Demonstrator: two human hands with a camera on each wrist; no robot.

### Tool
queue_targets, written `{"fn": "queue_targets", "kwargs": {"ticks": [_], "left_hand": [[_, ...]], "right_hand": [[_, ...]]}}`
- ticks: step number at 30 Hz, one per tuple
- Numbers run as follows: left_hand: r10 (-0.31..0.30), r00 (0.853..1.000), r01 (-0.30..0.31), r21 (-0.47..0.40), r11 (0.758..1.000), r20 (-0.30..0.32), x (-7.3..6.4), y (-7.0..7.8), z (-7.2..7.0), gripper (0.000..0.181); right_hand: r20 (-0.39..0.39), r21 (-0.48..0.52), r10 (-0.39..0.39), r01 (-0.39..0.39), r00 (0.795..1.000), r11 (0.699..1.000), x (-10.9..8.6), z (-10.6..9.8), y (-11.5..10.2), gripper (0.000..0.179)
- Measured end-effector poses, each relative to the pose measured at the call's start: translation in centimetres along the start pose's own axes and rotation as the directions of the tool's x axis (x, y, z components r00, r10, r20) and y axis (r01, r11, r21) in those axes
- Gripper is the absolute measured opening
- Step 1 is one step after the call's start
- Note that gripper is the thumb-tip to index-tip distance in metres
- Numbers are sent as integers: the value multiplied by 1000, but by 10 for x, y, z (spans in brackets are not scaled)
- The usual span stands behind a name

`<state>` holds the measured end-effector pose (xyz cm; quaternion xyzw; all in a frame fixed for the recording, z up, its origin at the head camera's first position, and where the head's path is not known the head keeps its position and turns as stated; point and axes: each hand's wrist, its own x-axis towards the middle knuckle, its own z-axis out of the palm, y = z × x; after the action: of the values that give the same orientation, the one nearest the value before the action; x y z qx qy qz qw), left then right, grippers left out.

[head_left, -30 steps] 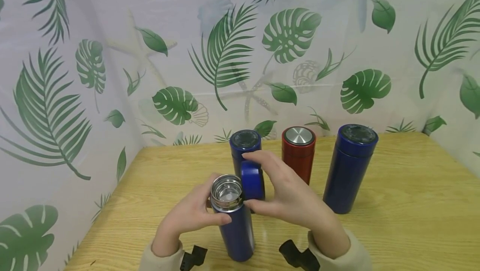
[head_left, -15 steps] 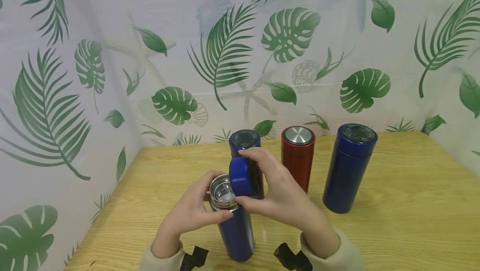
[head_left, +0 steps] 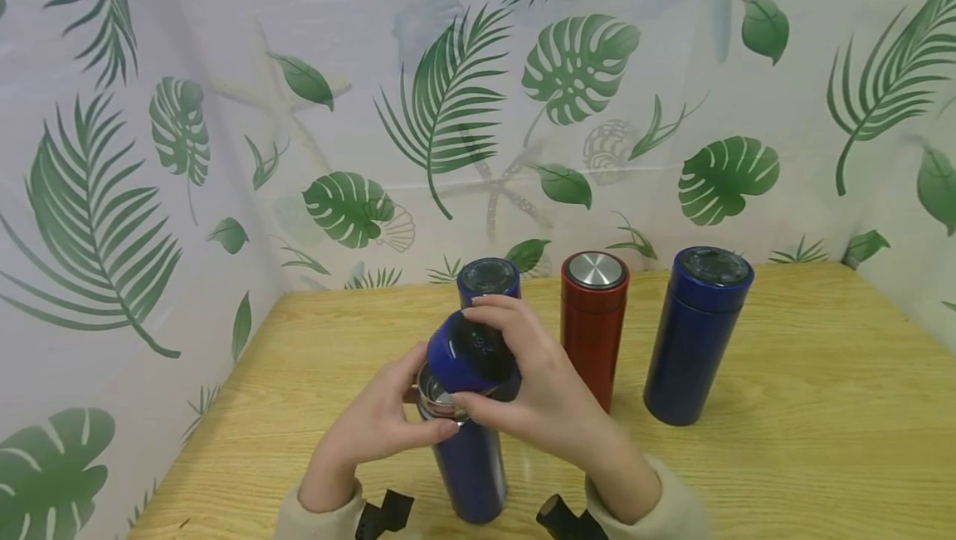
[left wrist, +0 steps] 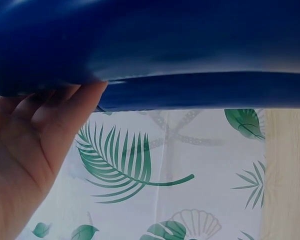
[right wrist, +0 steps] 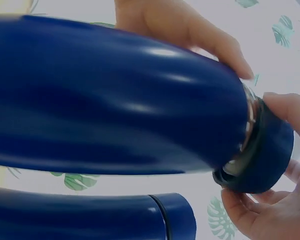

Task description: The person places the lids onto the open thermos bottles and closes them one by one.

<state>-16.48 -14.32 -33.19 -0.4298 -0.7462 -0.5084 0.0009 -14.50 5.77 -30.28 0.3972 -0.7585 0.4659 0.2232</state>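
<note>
A blue vacuum flask [head_left: 472, 474] stands upright near the front of the table, its steel mouth [head_left: 431, 395] partly covered. My left hand [head_left: 381, 424] grips it just below the neck, thumb at the front. Its loose blue lid [head_left: 451, 357], with a black glossy top, is pinched between the thumb and fingers of my right hand [head_left: 541, 399]. The lid sits tilted over the mouth. In the right wrist view, the lid [right wrist: 275, 145] overlaps the neck at an angle, leaving a gap on one side. Flask body [left wrist: 190, 40] fills the top of the left wrist view.
Behind the hands stands another blue flask [head_left: 489, 277], mostly hidden. A red flask [head_left: 595, 324] with a silver top is to its right, and a further blue flask [head_left: 690, 349] stands at the right. A leaf-patterned sheet [head_left: 478, 225] borders the wooden table [head_left: 314, 341].
My right hand has moved left and turned the lid from on edge beside the mouth to tilted over it. My left hand and the flask have stayed nearly still.
</note>
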Motion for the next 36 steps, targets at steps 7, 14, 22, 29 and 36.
{"fn": "queue_targets", "kwargs": {"ticks": [7,14,22,29,36], "left_hand": [[4,1000,-4,-42,999,12,1,2,0,57],[25,999,-23,-64,998,22,1,1,1,54],[102,994,-99,-80,992,45,2,-2,0,50],[47,998,-45,-70,997,33,0,-3,-1,53],[44,999,-42,-65,997,31,0,-3,-1,55]], "right_hand": [[22,27,-19,18,1000,999,0,7,0,57],[30,17,7,-7,1000,1000,0,9,-2,50],[75,-2,-10,11,997,1000,0,10,-4,48],[112,-29,4,-1,994,1000,-1,9,-3,45],[170,-34,29,-24,985,999,-1,7,-1,44]]}}
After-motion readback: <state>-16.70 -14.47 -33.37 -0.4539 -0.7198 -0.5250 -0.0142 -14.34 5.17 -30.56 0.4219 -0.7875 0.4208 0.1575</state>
